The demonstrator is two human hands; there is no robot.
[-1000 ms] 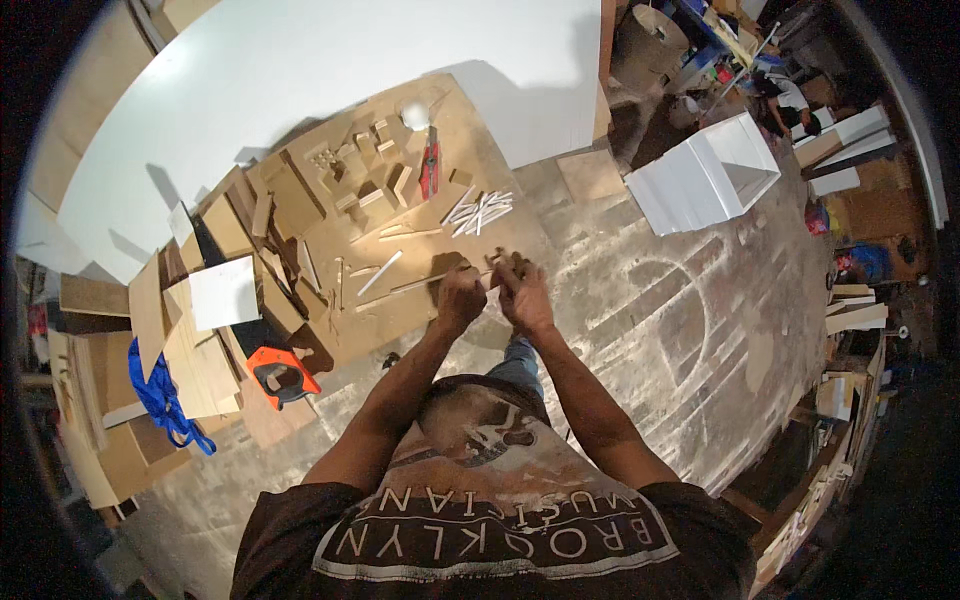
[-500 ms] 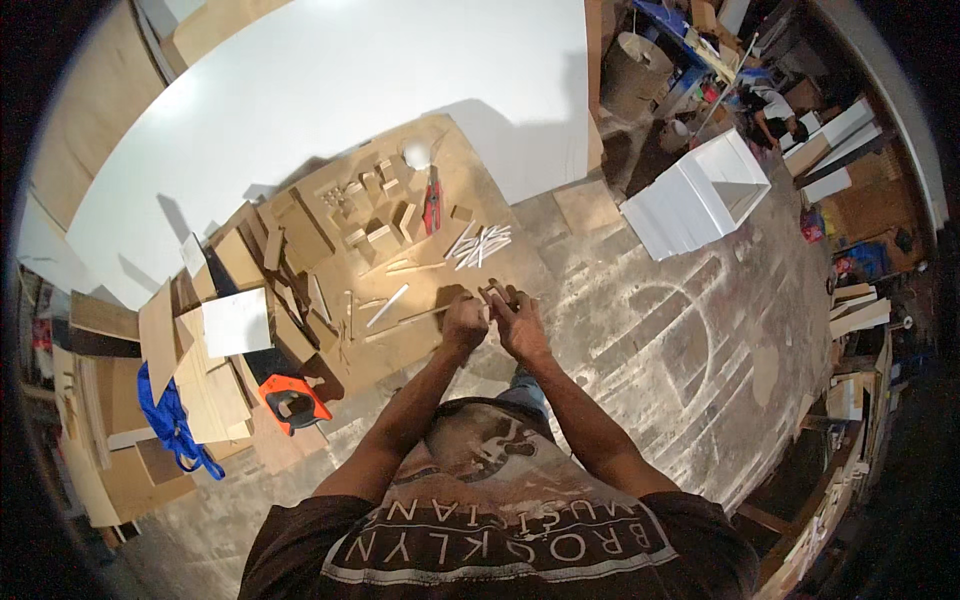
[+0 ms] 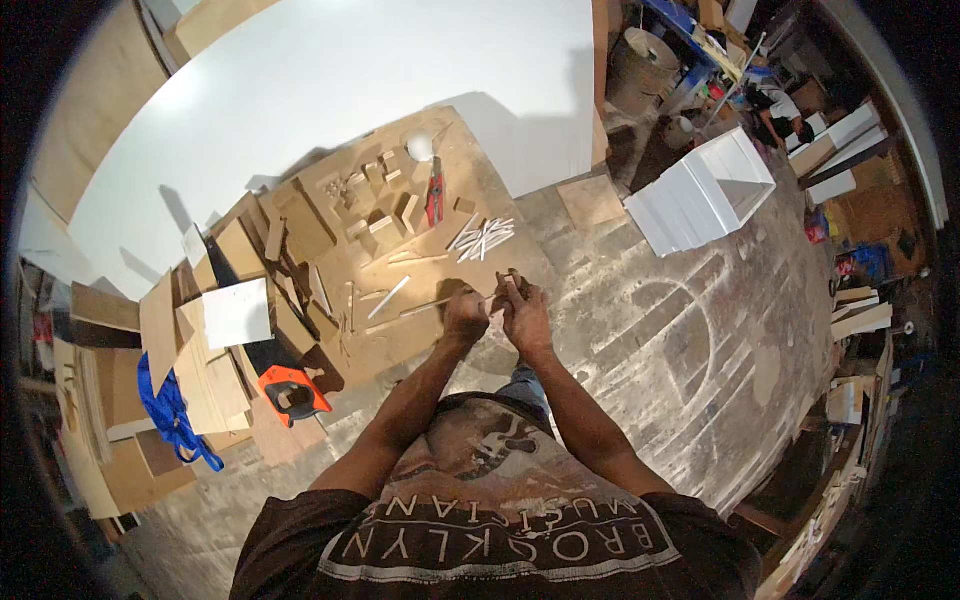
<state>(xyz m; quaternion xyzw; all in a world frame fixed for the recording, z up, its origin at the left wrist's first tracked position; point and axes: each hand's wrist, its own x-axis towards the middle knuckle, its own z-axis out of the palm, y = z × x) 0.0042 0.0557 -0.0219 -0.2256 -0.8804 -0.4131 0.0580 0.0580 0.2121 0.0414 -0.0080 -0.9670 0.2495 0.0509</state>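
Head view: the right hand (image 3: 526, 318) is pinching a small, pale, flat-looking piece (image 3: 511, 283); the left hand (image 3: 465, 316) is curling beside it, its hold unclear. Close two-handed handling seems in hand, calling for steady fingers near the tan wooden board (image 3: 478, 170).

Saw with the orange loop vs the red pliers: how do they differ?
Size: the saw looks clearly larger than the pliers.
Colour: the saw is orange with a dark blade; the pliers are mostly red.
Pose: the saw slants down to the right; the pliers run nearly straight up the picture.
Cover: a white panel crosses the saw's blade; the pliers lie uncovered.
Shared: both are hand tools, lying unheld.
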